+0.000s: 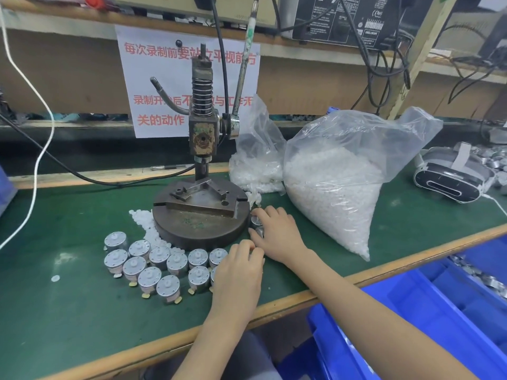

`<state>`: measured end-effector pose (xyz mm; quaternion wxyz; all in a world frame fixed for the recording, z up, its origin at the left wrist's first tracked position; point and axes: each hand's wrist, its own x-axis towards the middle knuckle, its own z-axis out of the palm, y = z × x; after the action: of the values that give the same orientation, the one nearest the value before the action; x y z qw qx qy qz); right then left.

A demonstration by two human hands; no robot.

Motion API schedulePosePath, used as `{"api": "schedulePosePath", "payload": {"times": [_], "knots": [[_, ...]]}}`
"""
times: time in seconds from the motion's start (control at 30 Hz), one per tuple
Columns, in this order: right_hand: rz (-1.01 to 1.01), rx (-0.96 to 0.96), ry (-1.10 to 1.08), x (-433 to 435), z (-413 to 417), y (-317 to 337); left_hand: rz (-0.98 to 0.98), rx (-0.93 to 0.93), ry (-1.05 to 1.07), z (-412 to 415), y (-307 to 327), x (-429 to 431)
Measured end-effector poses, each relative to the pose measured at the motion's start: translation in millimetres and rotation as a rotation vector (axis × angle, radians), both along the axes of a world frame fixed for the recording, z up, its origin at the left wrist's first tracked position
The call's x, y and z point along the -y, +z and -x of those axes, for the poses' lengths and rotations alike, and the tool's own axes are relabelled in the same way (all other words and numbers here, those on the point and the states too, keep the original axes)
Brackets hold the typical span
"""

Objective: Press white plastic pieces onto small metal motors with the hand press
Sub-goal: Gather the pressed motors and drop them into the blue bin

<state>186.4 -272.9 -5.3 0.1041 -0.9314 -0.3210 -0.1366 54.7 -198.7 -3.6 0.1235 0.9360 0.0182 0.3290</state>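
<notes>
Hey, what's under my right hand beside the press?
Two metal motors peek out between the thumb and fingers of the right hand, on the green mat. The palm covers their far sides and anything else beneath it.

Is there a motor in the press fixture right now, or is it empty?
Empty. The V-shaped nest on the press base shows bare metal; the motors stand on the mat in front.

The hand press (201, 133) stands upright on its round dark base (201, 229), ram raised. Silver cylindrical motors (159, 256) stand on end, clustered at the base's front left. White plastic pieces (149, 229) lie heaped between them and the base — more fill two clear bags (329, 187).
</notes>
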Motion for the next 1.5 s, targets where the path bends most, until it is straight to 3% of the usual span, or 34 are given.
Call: {"api": "schedulePosePath", "payload": {"times": [0.17,0.33,0.47,0.77,0.97,1.03,1.5], "knots": [[-0.088,-0.024,0.02,1.5,5.4,-0.2,0.032,0.02,-0.009,0.9,0.8,-0.7],[-0.371,-0.096,0.046,30.2,26.8,11.9,0.028,0.027,-0.027,3.0,0.3,-2.2],[-0.454,-0.1,0.082,77.8,49.8,22.0,0.03,-0.008,-0.022,1.9,0.6,-1.6],[-0.781,-0.185,-0.312,187.7,100.2,-16.5,0.037,-0.089,0.026,4.0,1.9,3.6],[-0.619,-0.714,-0.671,213.6,82.7,-81.6,0.029,-0.091,0.028,5.2,-0.4,3.7],[-0.551,-0.797,-0.731,215.3,70.4,-106.7,0.035,-0.1,0.028,5.4,-0.7,5.1],[-0.189,-0.809,-1.055,207.1,-3.1,-171.8,0.028,-0.158,0.114,0.8,-0.6,7.3]]}}
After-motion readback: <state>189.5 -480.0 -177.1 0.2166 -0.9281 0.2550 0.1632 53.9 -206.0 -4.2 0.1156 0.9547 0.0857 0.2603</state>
